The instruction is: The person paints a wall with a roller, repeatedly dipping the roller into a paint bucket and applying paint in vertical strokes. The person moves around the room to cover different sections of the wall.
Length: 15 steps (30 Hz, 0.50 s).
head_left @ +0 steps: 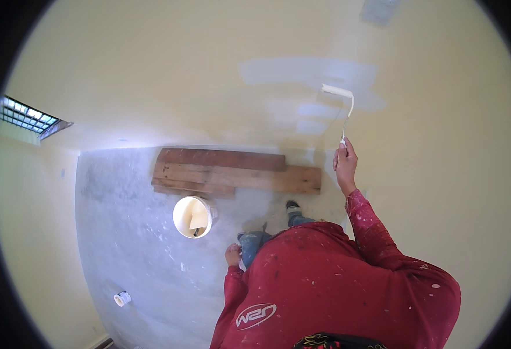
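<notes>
Reaching with right hand (pixel 345 166) in closed grip on paint roller (pixel 337 91); hanging left hand (pixel 232 255), cannot tell grip; wearing white-lettered red shirt (pixel 319 276).

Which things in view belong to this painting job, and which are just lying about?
Job:
slim white paint roller in right hand
cream wall with paler patches
round white plastic bucket, probably

Apparently lying about:
flat brown wooden planks
small white cylindrical object

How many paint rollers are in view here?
1: the white paint roller, held in the right hand near the wall. The bucket shows only part of its inside, so another there can't be ruled out.
</notes>
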Available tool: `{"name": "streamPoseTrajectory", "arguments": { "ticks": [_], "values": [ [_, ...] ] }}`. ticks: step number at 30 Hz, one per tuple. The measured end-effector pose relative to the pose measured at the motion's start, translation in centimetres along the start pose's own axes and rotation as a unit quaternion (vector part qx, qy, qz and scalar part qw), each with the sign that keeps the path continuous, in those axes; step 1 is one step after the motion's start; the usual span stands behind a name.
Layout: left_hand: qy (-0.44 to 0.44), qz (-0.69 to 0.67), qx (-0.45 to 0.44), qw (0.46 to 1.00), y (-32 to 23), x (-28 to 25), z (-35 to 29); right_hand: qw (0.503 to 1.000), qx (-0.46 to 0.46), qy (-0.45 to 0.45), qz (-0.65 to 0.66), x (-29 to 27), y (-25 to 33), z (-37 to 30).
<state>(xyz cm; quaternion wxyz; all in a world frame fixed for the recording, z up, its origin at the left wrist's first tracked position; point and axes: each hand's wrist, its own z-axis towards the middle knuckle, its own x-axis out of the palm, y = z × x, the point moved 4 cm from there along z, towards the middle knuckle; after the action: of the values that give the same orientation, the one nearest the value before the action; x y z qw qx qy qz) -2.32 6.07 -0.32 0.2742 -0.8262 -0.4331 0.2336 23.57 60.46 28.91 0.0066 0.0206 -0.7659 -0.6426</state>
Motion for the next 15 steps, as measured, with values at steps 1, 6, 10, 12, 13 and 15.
{"name": "streamPoseTrajectory", "arguments": {
  "ticks": [1, 6, 10, 12, 13, 15],
  "values": [
    [-0.012, 0.015, 0.051, 0.998, 1.0, -0.6, 0.7, 1.0, 0.006, -0.001, 0.011, -0.1, -0.2, 0.7],
    [0.052, -0.004, -0.019, 0.998, 2.8, 0.5, -0.8, 0.998, -0.046, 0.01, 0.029, -0.7, 2.1, 4.7],
    [0.025, 0.277, 0.108, 0.954, 3.2, 0.5, -4.4, 0.999, -0.034, 0.006, 0.033, -1.1, 1.7, 7.5],
    [0.004, 0.347, 0.142, 0.927, 3.7, -1.5, -5.6, 0.999, -0.026, 0.007, 0.017, -0.3, 0.0, 7.7],
    [-0.001, 0.365, 0.138, 0.921, 4.0, -1.9, -6.1, 1.0, -0.024, 0.008, 0.005, -0.2, -1.3, 8.1],
    [-0.011, 0.404, 0.134, 0.905, 4.1, -2.6, -6.8, 0.995, -0.076, 0.002, -0.068, -1.2, -5.5, 9.6]
  ]
}}
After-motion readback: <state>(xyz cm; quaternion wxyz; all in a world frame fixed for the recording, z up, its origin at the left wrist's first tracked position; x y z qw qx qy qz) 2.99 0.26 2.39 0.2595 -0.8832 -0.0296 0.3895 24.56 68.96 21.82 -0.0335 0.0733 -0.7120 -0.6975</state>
